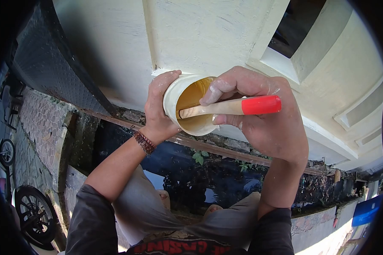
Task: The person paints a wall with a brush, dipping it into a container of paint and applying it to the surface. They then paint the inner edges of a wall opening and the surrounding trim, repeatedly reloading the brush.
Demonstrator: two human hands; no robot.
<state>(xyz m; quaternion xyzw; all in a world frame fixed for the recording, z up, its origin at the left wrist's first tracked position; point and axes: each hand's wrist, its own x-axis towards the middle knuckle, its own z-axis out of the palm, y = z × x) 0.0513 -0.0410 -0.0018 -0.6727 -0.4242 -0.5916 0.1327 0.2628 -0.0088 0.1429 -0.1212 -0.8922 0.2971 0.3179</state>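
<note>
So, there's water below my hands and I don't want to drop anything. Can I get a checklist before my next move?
1. Left hand holding the tub: ok, wrapped around its side.
2. Right hand holding the red-ended handle: ok, pinched between thumb and fingers.
3. Handle's lower end inside the tub's mouth: ok.
4. Amount left in the tub: cannot tell, the bottom is not clearly visible.
5. Safe surface underneath: not ok, dark water lies below.
6. Footing: cannot tell, the feet show only partly.
</note>
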